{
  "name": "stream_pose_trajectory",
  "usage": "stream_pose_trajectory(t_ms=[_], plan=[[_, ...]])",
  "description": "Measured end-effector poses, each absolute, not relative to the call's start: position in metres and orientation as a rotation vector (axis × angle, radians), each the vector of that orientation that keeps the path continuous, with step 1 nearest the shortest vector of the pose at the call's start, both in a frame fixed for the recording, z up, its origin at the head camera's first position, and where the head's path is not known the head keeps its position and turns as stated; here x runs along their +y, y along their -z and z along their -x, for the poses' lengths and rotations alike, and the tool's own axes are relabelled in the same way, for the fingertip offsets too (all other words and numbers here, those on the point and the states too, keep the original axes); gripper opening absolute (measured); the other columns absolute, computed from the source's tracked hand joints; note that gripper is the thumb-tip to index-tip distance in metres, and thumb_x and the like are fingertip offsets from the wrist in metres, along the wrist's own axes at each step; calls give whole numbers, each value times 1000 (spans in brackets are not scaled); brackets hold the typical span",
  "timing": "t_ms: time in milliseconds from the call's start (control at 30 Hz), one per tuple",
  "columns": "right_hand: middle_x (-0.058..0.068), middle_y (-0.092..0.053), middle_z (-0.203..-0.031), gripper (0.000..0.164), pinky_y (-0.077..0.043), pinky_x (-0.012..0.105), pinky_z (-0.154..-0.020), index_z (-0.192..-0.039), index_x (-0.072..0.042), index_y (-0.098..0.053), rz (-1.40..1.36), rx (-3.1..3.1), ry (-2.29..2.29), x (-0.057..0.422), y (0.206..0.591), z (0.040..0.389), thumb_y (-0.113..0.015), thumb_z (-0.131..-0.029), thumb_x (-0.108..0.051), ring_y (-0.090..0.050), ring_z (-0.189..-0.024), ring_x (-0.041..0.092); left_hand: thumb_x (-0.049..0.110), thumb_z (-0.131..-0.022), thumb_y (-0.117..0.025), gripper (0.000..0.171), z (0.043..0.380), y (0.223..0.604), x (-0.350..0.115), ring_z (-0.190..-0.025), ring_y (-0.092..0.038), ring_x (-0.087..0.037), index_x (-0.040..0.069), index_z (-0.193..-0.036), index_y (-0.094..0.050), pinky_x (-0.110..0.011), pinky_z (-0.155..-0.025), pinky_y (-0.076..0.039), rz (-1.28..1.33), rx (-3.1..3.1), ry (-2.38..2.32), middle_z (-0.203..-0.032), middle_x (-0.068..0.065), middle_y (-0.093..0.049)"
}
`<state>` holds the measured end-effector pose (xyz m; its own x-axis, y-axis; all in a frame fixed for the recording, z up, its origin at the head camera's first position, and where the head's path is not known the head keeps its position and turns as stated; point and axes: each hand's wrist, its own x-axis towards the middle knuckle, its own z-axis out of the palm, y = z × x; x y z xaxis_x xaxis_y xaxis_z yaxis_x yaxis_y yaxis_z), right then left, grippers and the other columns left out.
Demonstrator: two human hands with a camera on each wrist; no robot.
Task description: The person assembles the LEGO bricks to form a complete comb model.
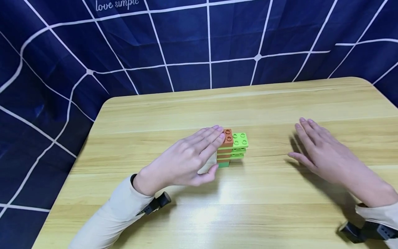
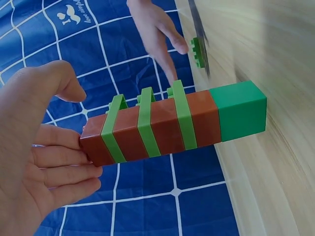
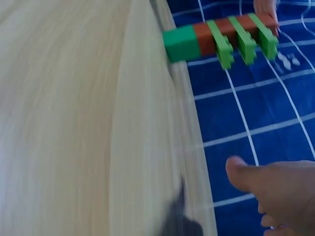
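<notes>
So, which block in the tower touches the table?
The dark green block at the bottom touches the table; the brown blocks and light green plates are stacked above it.

One brick tower (image 1: 231,148), one table (image 1: 280,103), two hands, one checked cloth (image 1: 186,41).

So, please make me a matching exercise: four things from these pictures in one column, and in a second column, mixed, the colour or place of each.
Things:
1. bottom block of the tower
2. top block of the tower
3. left hand
4. right hand

Descriptions:
A. brown
B. open above the table, apart from the tower
C. dark green
D. fingers at the side of the tower

Pairs: 1-C, 2-A, 3-D, 4-B
</notes>
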<state>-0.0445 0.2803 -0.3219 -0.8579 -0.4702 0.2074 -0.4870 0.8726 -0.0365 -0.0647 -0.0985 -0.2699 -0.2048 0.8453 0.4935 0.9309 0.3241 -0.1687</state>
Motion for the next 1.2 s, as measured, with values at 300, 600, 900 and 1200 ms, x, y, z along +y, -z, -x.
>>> stream_pose_trajectory(t_ms=[300, 600, 900, 1200], plan=[[40, -10, -150, 74, -16, 65, -112, -146, 17, -12, -409, -3026, -226, 313, 333, 40, -49, -102, -29, -10, -141, 50, 28, -83, -64, 60, 66, 269, -98, -125, -52, -36, -12, -126, -55, -36, -112, -35, 1567, -2103, 265, -129, -28, -56], [40, -48, -124, 57, -45, 71, -61, -130, 14, -43, -287, -2872, -134, 325, 341, 38, -68, -83, -3, -53, -99, 59, 26, -82, -65, 60, 69, 268, -98, -126, -51, -35, -12, -127, -55, -35, -112, -35, 1573, -2114, 303, -129, -28, -56], [40, -59, -104, 52, -46, 65, -49, -124, 9, -49, -313, -2829, -155, 326, 345, 36, -68, -76, 6, -59, -82, 56, 26, -81, -66, 62, 70, 271, -98, -127, -51, -35, -12, -128, -54, -34, -113, -34, 1580, -2108, 336, -130, -28, -55], [33, -62, -90, 51, -45, 59, -45, -118, 7, -55, -406, -2740, -218, 324, 344, 38, -68, -69, 11, -61, -68, 45, 26, -81, -67, 63, 70, 274, -95, -127, -50, -36, -13, -128, -53, -34, -113, -33, 1566, -2092, 352, -131, -29, -54]])
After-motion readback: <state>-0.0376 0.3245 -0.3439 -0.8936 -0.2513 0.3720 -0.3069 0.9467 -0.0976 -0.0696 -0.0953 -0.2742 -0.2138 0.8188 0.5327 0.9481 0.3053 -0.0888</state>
